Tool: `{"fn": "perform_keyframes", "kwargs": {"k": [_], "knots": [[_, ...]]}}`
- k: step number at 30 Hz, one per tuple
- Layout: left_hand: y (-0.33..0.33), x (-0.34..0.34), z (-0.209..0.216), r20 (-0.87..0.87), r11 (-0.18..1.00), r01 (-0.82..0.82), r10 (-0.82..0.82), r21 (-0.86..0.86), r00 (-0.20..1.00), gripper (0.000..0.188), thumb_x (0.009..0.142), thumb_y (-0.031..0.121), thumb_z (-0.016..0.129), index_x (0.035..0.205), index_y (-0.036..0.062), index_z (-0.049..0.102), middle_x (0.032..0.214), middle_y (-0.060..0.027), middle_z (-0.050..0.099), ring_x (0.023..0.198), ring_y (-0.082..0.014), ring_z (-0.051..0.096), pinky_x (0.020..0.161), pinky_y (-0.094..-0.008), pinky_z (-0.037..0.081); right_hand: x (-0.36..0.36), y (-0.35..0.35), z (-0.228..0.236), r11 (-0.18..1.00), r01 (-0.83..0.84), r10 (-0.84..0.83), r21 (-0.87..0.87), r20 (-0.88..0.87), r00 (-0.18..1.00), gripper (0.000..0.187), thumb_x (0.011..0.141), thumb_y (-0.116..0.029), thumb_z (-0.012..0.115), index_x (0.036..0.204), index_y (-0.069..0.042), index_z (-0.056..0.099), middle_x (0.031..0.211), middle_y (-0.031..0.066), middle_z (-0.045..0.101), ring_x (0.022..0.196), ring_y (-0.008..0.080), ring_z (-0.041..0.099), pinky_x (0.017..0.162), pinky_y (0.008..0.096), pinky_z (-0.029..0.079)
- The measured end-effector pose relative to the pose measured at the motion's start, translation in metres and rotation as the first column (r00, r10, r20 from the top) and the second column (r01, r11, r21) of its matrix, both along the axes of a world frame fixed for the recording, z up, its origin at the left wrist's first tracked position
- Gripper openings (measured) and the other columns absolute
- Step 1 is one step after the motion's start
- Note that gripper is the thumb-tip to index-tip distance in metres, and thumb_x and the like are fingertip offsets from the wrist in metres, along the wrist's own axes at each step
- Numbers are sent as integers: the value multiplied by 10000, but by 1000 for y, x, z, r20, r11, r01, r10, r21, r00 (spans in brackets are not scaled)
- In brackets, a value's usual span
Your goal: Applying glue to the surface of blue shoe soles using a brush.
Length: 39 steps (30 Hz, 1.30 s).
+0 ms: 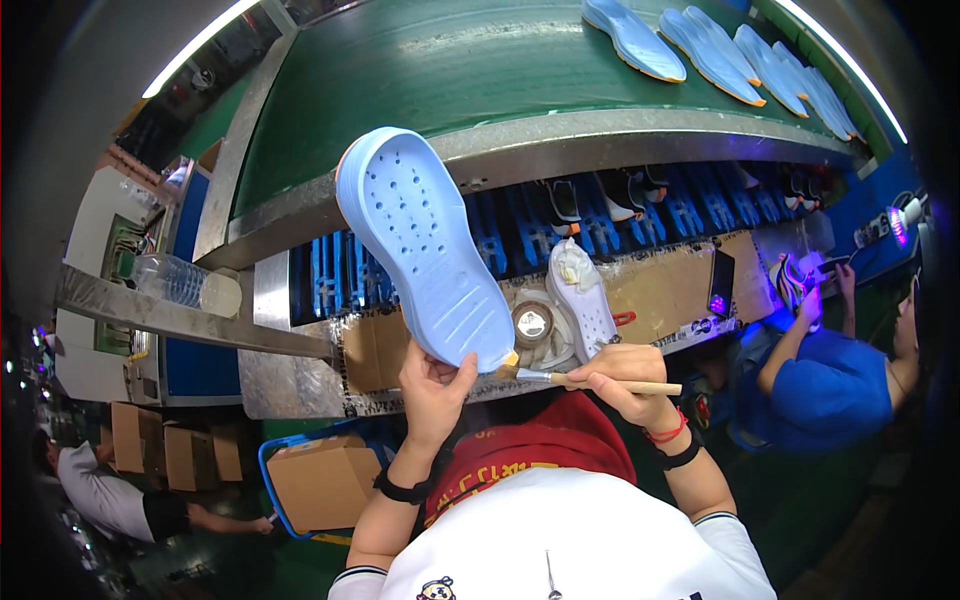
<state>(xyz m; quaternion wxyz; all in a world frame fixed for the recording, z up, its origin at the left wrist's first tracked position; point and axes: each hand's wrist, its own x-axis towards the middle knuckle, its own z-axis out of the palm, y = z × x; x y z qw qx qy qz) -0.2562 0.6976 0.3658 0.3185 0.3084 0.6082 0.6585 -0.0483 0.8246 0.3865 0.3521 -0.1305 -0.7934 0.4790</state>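
Observation:
A light blue shoe sole (425,250) is held up over the bench, its pitted inner side facing me. My left hand (436,390) grips its lower end, the thumb across the face and the fingers behind. In my right hand (632,385) is a paintbrush with a wooden handle (660,388). Its bristles (507,371) touch or nearly touch the orange-tipped lower right edge of the sole. Behind the brush, a white sole (583,300) with crumpled white material on its upper end lies on the bench, beside a round container (533,322) with a pale centre.
Several blue soles (710,55) lie on the green conveyor (450,60) at the far right. Below its metal edge, shoes (620,195) stand in a row of blue holders. Cardboard (650,290) covers the bench. A person in blue (825,385) works at right; another (110,495) is at left.

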Motion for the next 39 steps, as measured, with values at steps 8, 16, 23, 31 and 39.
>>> {"fn": "perform_keyframes", "kwargs": {"k": [8,16,23,31,39], "knots": [[1,1,2,-9,1000,4,-5,-22,1000,404,779,-22,643,1132,-55,447,982,-140,595,847,-158,627,755,-266,531,8,10,2,999,41,-40,31,-1,999,134,757,-1,572,806,15,696,694,106,669,556,190,611,528,276,461],[15,7,4,5,998,57,-57,-10,998,411,779,-21,639,1140,-47,445,991,-138,594,855,-159,626,757,-263,525,24,18,5,994,102,-104,32,46,994,129,774,-15,571,796,7,696,658,99,652,547,195,602,523,281,455],[49,20,12,19,972,231,-232,41,973,512,766,-46,627,1188,-14,338,1063,-153,560,931,-184,614,774,-279,528,59,11,9,956,291,-292,-48,-24,956,150,780,-32,552,789,35,686,716,120,673,581,208,619,552,296,476],[203,36,73,194,856,449,-500,256,844,501,804,-3,605,1170,-8,263,1052,-208,548,856,-253,638,678,-368,579,134,0,10,546,673,-815,-498,-130,565,328,805,-185,496,832,106,646,697,223,643,589,246,635,587,302,516],[324,-13,80,336,858,487,-513,167,790,609,821,197,673,1243,-111,360,1268,-218,395,1035,-330,536,858,-350,495,137,-13,-10,652,511,-656,-561,-78,751,261,888,-102,497,929,108,646,821,188,672,734,220,666,687,295,541]]}}
